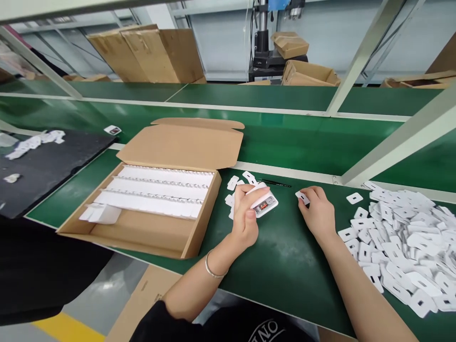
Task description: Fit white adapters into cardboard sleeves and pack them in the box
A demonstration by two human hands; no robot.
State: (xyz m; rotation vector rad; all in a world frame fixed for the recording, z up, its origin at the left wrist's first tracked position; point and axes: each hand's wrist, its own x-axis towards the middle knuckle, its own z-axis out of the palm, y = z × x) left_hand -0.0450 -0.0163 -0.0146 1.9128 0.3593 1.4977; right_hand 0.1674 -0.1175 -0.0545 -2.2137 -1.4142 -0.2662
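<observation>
My left hand (244, 221) is closed around a small white tray (265, 203), with something orange and dark showing inside its opening. A white slotted card (302, 196) is pinched in my right hand (319, 213), a short way to the right of the tray and low over the green bench (285, 261). Several loose white cards (232, 183) lie behind and beside my left hand, partly hidden by it. Between and behind my hands rests a thin black tool (274, 183), perhaps tweezers. A big heap of white slotted cards (409, 242) spreads beside my right forearm.
An open cardboard carton (210, 204) with rows of white pieces stands to the left, its lid (181, 145) folded back. A black mat (81, 152) with white scraps lies farther left. A pale frame post (395, 137) rises at the right, near the heap.
</observation>
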